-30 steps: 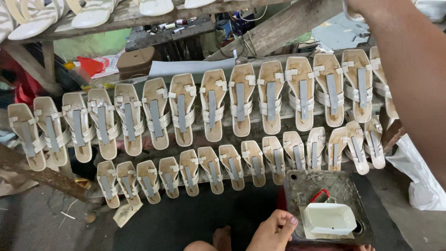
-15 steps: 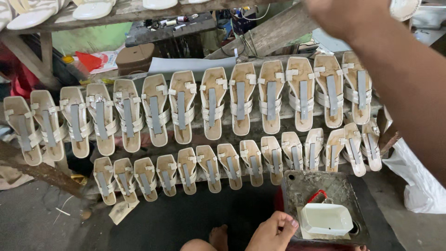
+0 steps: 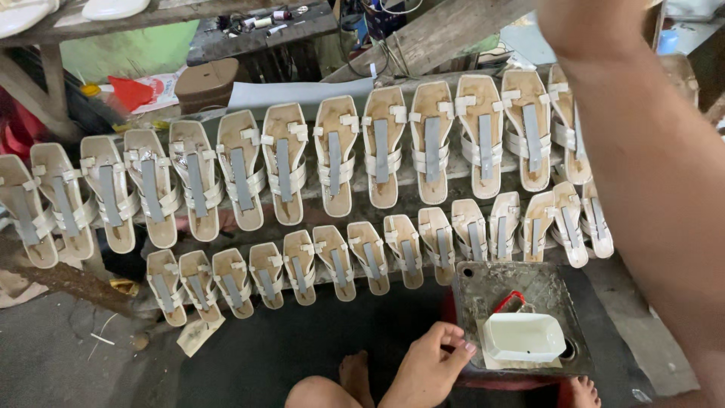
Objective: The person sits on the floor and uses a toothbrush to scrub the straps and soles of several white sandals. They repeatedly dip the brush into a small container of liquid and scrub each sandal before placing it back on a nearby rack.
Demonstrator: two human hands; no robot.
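My left hand (image 3: 432,369) rests low in the view on my knee, fingers loosely apart and holding nothing, its fingertips just beside a dark stained tray (image 3: 483,295). A white rectangular dish (image 3: 523,336) sits on that tray. My right arm (image 3: 649,189) stretches up the right side over the sandals. My right hand (image 3: 585,26) is cut off by the top edge, so its fingers are hidden. Two rows of cream sandal soles with grey centre strips lie ahead: a back row of larger ones (image 3: 381,143) and a front row of smaller ones (image 3: 332,261).
A red-handled tool (image 3: 507,301) lies on the tray behind the dish. A wooden bench (image 3: 151,19) with white soles stands at the back left, with a brown block (image 3: 205,85) and red scraps below. My bare feet (image 3: 355,374) rest on the dark floor mat.
My right arm has swung a little leftward across the upper right, and the hand now reaches past the top edge. The left hand has stayed by the tray.
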